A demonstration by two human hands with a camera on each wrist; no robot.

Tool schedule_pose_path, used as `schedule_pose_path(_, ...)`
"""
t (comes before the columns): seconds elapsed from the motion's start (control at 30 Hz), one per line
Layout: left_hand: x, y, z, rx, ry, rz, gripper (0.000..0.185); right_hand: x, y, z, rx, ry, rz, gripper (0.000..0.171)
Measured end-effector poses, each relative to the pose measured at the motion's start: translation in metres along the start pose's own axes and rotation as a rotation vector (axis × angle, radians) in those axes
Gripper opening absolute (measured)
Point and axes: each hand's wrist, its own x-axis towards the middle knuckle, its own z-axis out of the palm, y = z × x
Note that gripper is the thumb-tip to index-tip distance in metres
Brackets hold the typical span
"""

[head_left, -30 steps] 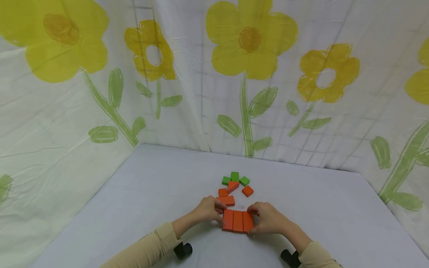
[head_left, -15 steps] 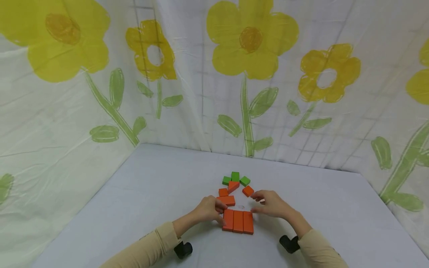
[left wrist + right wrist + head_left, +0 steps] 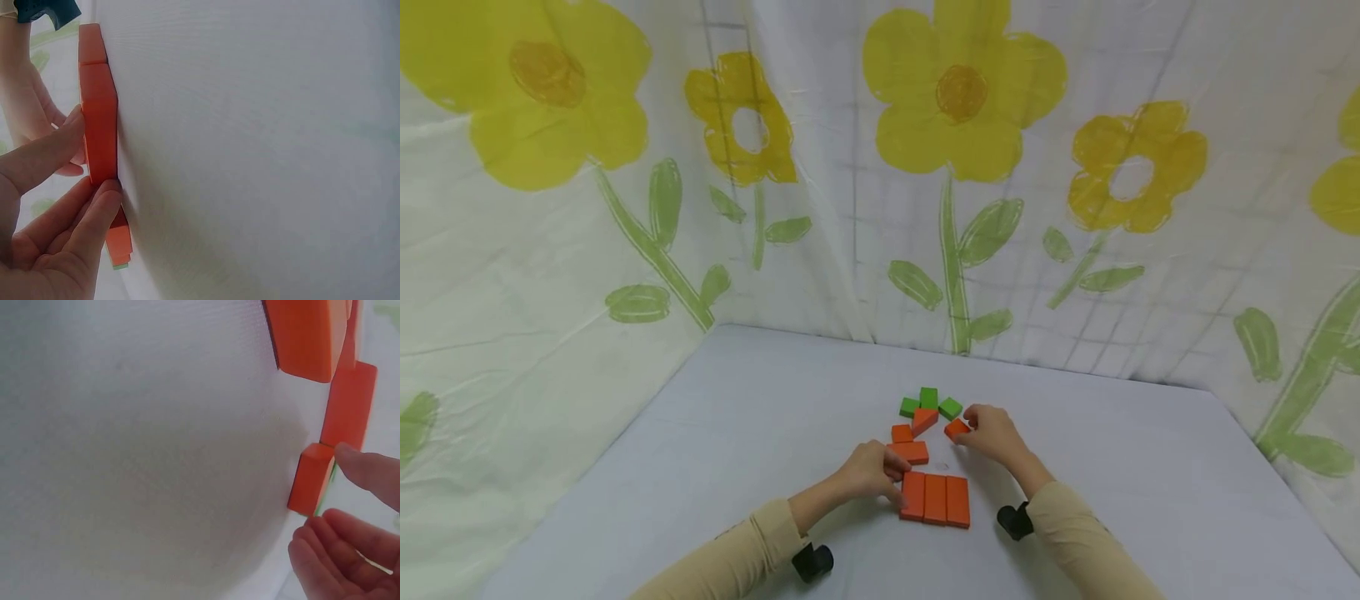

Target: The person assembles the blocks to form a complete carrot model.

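Three long orange blocks point(image 3: 936, 500) lie flat side by side on the white tabletop. My left hand point(image 3: 865, 475) holds the leftmost long block point(image 3: 913, 497) between its thumb at the near part and its fingers at the far end. Farther off, my right hand point(image 3: 998, 433) has reached a small orange block point(image 3: 954, 427). In the right wrist view that small block point(image 3: 308, 481) sits between the thumb and the curled fingers, with the fingertips right at its two ends.
Beyond the left hand lie another long orange block point(image 3: 912, 452), an orange cube point(image 3: 901, 433) and an orange triangular block point(image 3: 923, 421). Green blocks point(image 3: 928, 397) form a small cluster at the back. A flowered curtain point(image 3: 820, 275) borders the table.
My right hand has left the rightmost long block and moved away from me to the small orange block, its fingers closing around it. The left hand stays at the leftmost long block.
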Motion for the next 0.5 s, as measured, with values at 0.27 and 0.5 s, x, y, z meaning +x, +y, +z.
schedule_pose_path(0.27,0.0011,-0.0007,0.0017,-0.027,-0.006,-0.017,0.035,0.0016,-0.002,0.0022,0.01,0.013,0.027,0.03)
schedule_pose_path(0.5,0.0,-0.0013,0.0,-0.031,-0.005,-0.009,0.036,-0.0043,0.0016,-0.0026,0.014,0.043,-0.008,0.026)
